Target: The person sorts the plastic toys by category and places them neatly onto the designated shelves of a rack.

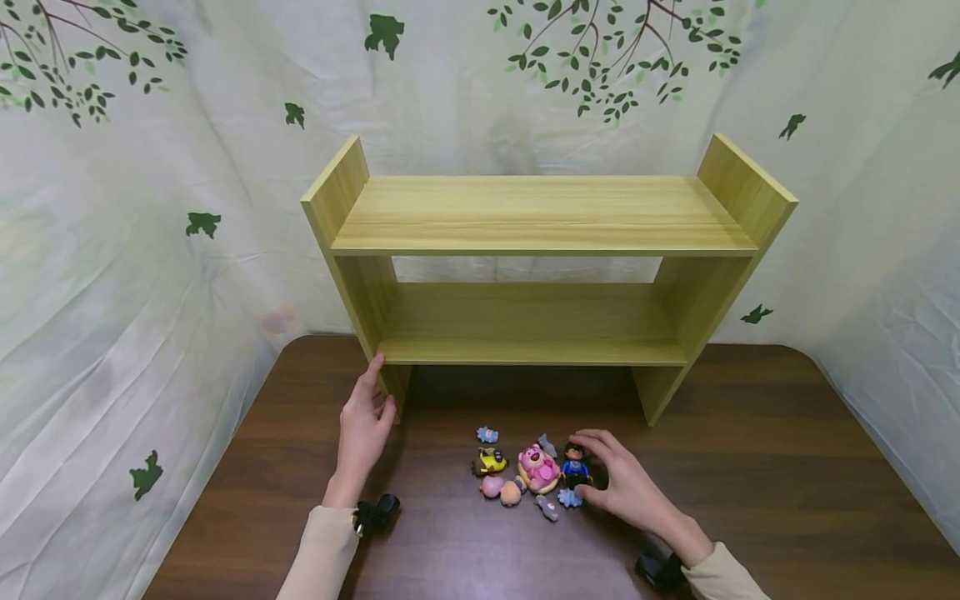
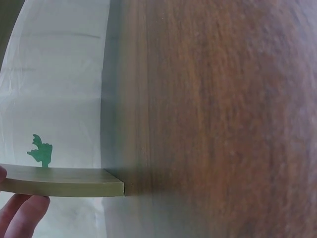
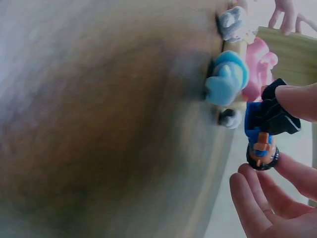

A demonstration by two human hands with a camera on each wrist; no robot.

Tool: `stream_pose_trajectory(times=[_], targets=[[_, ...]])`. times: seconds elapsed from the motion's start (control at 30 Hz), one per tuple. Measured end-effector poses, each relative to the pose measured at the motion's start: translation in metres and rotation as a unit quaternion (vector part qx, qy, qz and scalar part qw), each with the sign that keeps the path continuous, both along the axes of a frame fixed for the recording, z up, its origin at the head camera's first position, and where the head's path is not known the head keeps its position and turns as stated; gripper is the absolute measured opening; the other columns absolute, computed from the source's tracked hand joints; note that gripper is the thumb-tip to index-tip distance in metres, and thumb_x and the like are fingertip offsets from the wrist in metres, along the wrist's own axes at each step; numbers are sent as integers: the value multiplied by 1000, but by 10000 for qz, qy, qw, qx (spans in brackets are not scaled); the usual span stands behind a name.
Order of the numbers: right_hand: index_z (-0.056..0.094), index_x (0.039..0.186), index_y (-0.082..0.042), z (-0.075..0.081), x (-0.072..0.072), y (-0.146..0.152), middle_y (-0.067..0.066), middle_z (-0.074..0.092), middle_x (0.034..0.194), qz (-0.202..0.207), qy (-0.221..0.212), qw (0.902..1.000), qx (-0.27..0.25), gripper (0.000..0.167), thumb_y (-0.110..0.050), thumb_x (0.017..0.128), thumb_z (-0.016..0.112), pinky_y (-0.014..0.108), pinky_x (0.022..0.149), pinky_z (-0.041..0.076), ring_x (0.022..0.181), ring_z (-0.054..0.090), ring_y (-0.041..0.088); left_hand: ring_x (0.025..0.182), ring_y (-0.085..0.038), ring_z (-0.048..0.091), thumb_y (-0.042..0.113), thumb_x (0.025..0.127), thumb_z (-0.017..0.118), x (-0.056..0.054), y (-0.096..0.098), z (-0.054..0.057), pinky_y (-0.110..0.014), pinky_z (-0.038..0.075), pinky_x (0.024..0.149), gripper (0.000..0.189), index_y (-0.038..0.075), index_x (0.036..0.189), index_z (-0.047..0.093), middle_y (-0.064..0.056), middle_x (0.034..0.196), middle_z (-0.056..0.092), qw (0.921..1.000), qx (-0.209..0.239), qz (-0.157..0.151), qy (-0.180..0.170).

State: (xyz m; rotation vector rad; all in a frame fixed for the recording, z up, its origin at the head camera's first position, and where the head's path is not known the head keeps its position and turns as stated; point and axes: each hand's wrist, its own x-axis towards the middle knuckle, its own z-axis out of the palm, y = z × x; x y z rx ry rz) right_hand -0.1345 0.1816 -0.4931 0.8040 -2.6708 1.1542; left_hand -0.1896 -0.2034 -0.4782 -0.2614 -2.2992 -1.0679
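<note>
Pinching toy figure (image 1: 575, 468) lengthwise, right fingers (image 3: 297, 174) widely parted

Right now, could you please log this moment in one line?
left hand: grips shelf | right hand: holds figure | bear: beside figure

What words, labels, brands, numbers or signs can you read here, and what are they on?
None that can be read.
Toy figure: too small to tell whether its blue top bears a mark.
Yellow toy car: too small to make out any lettering.
Wooden shelf: no lettering shows.
</note>
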Motion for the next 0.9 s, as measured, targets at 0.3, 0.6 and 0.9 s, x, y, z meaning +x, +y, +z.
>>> stream_pose_trajectory(times=[0.3,0.6,0.9], targets=[[54,131,-4,14,3,-6,4,53,125,28,53,9999,-144,65,-6,72,81,36,84,51,104,60,20,97,-36,59,-13,83,58,0,1,0,-46,54,68,75,22,147,39,-17,127,54,10000,-61,59,16],[51,134,-12,32,7,-17,5,47,130,329,-160,9966,-736,66,0,75,79,34,82,51,95,61,15,97,-37,60,-14,82,57,0,2,-1,-46,54,68,75,21,146,39,-17,128,53,9999,-24,55,97],[47,138,-20,44,10,-24,3,53,126,341,-680,9914,-1063,70,2,78,76,38,84,51,100,60,17,95,-34,60,-14,82,57,-1,2,-2,-45,54,68,75,21,146,40,-16,127,55,9999,-6,68,131]])
